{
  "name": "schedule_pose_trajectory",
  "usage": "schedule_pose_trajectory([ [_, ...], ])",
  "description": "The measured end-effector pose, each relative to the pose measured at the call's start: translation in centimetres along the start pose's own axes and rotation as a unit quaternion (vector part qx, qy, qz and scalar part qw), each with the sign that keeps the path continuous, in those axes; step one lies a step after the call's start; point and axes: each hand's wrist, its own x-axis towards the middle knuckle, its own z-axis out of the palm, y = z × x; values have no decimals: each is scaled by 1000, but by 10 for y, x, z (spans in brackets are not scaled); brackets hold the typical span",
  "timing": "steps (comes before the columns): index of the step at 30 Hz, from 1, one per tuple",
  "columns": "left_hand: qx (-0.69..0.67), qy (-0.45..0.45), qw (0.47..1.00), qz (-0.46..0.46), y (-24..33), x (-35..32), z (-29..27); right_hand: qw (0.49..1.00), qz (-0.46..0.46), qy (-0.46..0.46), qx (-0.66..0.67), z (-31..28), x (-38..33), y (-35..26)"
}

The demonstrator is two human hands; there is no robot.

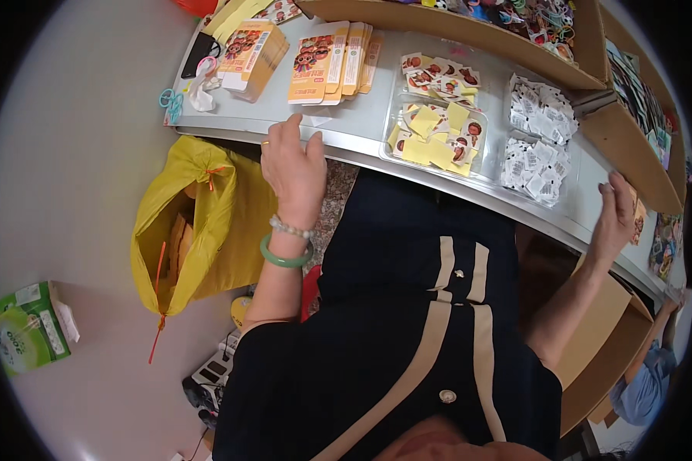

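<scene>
My left hand (294,165) is at the table's front edge, fingers stretched and apart, with nothing in it. Just beyond its fingertips lies a fanned stack of flat orange and white printed cartons (323,65). A second, taller stack of orange cartons (250,58) stands to its left. My right hand (617,211) is over the table's right part, its fingers extended upward and no held thing visible. Beside that hand lies a small orange printed packet (638,219), partly hidden. Between my hands, a clear tray (390,146) holds character stickers and yellow slips.
Two heaps of small white labelled packets (538,165) sit right of the tray. Cardboard boxes (469,27) of colourful trinkets and flat packets line the back. A yellow bag (227,261) stands open below the table at left. Scissors (169,104) lie at the left corner. Another person's arm (657,334) shows far right.
</scene>
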Motion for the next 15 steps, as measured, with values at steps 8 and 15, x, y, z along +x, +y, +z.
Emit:
schedule_pose_trajectory([
  [8,16,-66,998,-5,-11,8,17,981,-133,-115,-78,52,-14,-54],
  [15,-136,43,974,-178,-17,64,24,978,-117,-154,-81,64,-25,-70],
])
